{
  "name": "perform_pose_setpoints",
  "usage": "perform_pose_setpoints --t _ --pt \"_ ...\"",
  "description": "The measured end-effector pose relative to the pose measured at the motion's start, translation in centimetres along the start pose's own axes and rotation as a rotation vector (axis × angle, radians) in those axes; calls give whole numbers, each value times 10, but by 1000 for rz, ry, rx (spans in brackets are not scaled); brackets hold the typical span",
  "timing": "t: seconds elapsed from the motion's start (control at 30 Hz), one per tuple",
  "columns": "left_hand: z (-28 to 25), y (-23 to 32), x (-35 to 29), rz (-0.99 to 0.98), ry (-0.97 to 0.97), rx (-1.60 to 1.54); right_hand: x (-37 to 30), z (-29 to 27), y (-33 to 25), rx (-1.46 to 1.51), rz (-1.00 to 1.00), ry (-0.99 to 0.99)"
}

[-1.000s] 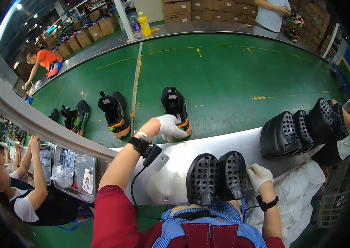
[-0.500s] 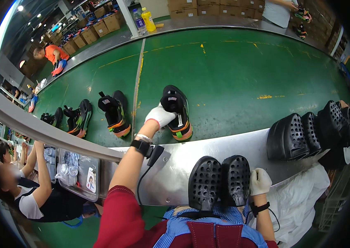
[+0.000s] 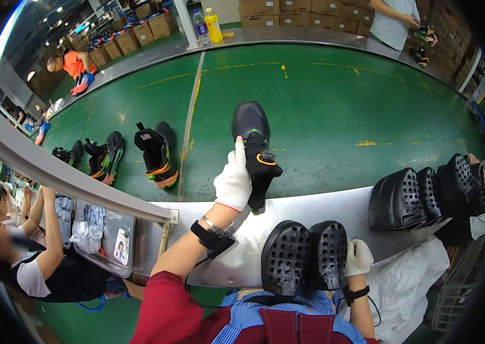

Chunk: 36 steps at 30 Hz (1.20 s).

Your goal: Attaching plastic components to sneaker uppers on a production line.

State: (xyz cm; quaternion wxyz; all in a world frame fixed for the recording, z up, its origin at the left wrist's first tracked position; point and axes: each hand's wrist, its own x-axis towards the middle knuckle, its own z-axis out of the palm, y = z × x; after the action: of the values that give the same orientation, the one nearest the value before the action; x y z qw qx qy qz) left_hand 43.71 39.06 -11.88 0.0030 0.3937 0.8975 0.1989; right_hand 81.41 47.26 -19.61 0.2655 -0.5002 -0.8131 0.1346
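While green belt (image 3: 322,114) spans much of view, metal ledge (image 3: 322,200) lines its near side; two black perforated blocks (image 3: 286,258) side by side at ledge's near edge; black shoe (image 3: 258,150), toe pointing away, over belt's near edge; gloved left hand (image 3: 234,182) clamped on shoe, index finger along its side; gloved right hand (image 3: 358,258) curled, fingers together, beside blocks; contact hard to tell.

Yellow bottle (image 3: 213,26) and brown boxes (image 3: 295,19) beyond the grip (image 3: 233,183)

A purple bottle (image 3: 200,27) stands beside the yellow one. Left of the grip, a tray (image 3: 117,222) holds white bundles (image 3: 86,235); rightward, white sheeting (image 3: 405,281) lies crumpled.
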Motion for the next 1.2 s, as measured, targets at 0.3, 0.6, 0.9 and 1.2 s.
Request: perform_pose_setpoints --t 0.3,0.6,0.9,1.2 --pt "-9 -19 49 -125 -115 -227 2 -5 -3 -41 -13 -2" --pt "21 -89 85 -294 -289 -491 4 -5 -6 -33 -11 3" --pt "25 -106 86 -228 -74 -397 2 -2 -1 -5 -4 1" --pt "-65 -122 77 -272 267 62 4 2 0 7 -29 -9"
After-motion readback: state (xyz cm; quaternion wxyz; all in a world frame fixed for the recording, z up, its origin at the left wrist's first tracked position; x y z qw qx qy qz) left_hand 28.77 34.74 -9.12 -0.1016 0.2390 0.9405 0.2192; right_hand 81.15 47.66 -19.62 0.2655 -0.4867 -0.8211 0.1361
